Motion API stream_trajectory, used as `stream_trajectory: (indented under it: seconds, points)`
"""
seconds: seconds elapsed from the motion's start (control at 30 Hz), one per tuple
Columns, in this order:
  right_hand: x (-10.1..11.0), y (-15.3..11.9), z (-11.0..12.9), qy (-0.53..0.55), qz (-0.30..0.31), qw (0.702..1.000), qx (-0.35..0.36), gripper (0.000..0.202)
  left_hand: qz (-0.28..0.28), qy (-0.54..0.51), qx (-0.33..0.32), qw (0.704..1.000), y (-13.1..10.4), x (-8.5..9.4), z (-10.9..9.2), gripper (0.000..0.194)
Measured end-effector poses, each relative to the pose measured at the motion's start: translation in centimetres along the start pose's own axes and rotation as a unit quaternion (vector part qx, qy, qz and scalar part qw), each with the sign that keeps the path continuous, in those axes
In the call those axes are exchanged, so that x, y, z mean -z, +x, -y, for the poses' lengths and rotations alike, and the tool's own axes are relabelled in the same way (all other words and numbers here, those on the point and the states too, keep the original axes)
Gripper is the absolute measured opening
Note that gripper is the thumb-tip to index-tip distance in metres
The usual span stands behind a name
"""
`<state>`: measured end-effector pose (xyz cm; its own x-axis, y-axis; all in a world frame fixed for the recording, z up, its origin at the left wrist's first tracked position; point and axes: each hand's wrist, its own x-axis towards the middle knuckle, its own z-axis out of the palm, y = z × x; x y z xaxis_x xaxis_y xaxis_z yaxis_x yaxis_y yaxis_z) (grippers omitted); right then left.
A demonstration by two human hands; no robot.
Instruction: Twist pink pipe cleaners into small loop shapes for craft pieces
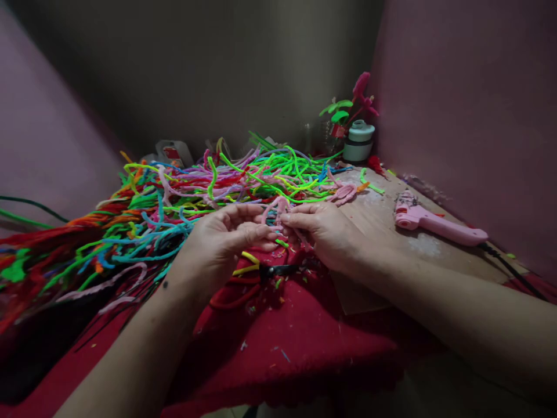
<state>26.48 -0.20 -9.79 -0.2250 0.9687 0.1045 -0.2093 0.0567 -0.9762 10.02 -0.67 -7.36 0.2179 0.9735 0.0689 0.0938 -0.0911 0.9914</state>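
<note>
Between my two hands is a pink pipe cleaner (282,204), bent into loops. My left hand (226,232) pinches its left side between thumb and fingers. On the other side my right hand (319,226) grips it, thumb pressed against the index finger. Some grey-blue strands show inside the loops, too small to make out well. Below the hands, scissors (281,270) with dark blades lie on the red cloth (287,337); their yellow and red handles point left.
A large heap of coloured pipe cleaners (270,174) spreads behind and to the left. A pink glue gun (444,223) with a black cord rests on the board (374,232) at right. Further back stands a white pot (359,142) with fuzzy pink flowers (361,87).
</note>
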Motion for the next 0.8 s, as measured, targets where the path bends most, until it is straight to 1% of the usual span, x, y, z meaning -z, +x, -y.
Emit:
stream_trajectory:
  seconds: [0.07, 0.1, 0.17, 0.23, 0.3, 0.37, 0.4, 0.43, 0.47, 0.53, 0.6, 0.7, 0.8]
  points:
    - [0.0, 0.1, 0.0, 0.007, 0.0, 1.0, -0.006, 0.03, 0.024, -0.045, 0.05, 0.997, 0.1, 0.0, 0.1, 0.024]
    - [-0.1, 0.1, -0.1, 0.01, 0.002, 1.0, -0.008, 0.028, 0.028, -0.051, 0.055, 0.997, 0.1, -0.1, 0.1, 0.021]
    - [-0.1, 0.1, -0.2, 0.023, 0.007, 1.0, -0.007, 0.025, 0.021, -0.031, 0.038, 0.999, -0.1, -0.3, 0.2, 0.018]
    - [-0.1, 0.1, -0.2, 0.035, 0.014, 0.999, -0.012, 0.023, 0.004, 0.029, 0.0, 1.0, -0.3, -0.7, 0.2, 0.018]
    - [-0.1, 0.0, -0.2, 0.05, 0.024, 0.998, -0.026, 0.022, -0.023, 0.111, -0.057, 0.992, -0.5, -1.0, 0.3, 0.017]
    - [-0.1, -0.1, -0.1, 0.064, 0.043, 0.996, -0.038, 0.022, -0.058, 0.191, -0.137, 0.97, -0.6, -1.2, 0.4, 0.015]
    - [-0.1, -0.1, -0.1, 0.07, 0.053, 0.995, -0.039, 0.021, -0.067, 0.217, -0.174, 0.958, -0.6, -1.3, 0.5, 0.013]
    - [-0.1, -0.1, -0.1, 0.075, 0.064, 0.994, -0.038, 0.021, -0.061, 0.23, -0.201, 0.95, -0.6, -1.3, 0.5, 0.012]
    - [-0.1, -0.1, -0.1, 0.078, 0.076, 0.993, -0.036, 0.022, -0.043, 0.228, -0.213, 0.949, -0.6, -1.3, 0.6, 0.011]
    - [-0.1, -0.1, -0.1, 0.083, 0.095, 0.991, -0.037, 0.024, 0.015, 0.199, -0.196, 0.96, -0.6, -1.2, 0.6, 0.009]
    - [0.0, 0.0, -0.1, 0.091, 0.103, 0.99, -0.039, 0.022, 0.051, 0.178, -0.164, 0.969, -0.6, -1.1, 0.7, 0.009]
    - [0.1, 0.1, -0.3, 0.102, 0.089, 0.99, -0.038, 0.014, 0.049, 0.175, -0.135, 0.974, -0.5, -1.0, 1.0, 0.012]
    - [0.2, 0.1, -0.6, 0.109, 0.084, 0.989, -0.055, 0.016, 0.044, 0.155, -0.098, 0.982, -0.3, -0.9, 1.2, 0.019]
